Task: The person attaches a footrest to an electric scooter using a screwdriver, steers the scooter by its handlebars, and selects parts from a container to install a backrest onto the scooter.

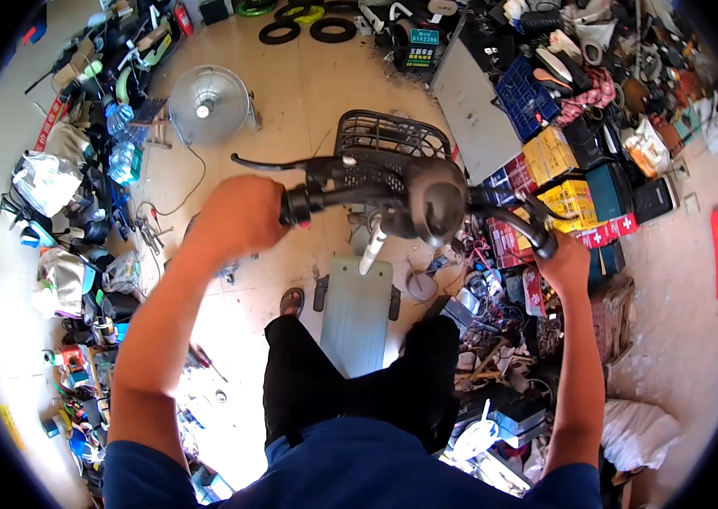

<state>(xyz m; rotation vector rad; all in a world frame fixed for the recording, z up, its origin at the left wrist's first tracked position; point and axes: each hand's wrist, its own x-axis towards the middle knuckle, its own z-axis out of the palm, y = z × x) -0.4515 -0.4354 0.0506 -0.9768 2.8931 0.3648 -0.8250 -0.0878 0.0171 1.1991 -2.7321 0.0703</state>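
My left hand (244, 212) is closed round the left handlebar grip (295, 205) of a scooter, under a black brake lever (266, 165). My right hand (563, 259) grips the right end of the bar (520, 227). Between them sit the rounded dark headset housing (435, 204) and, behind it, a black metal basket (393, 123). A pale steering column (372, 250) runs down to a grey footboard (350, 314), with my dark-trousered legs either side of it.
A standing fan (206, 106) with a trailing cord is at the back left. Tyres (333, 30) lie behind. Piles of parts and bags (47, 178) line the left. Yellow boxes (552, 157), a blue crate (524, 93) and clutter fill the right, beside a leaning pale board (478, 110).
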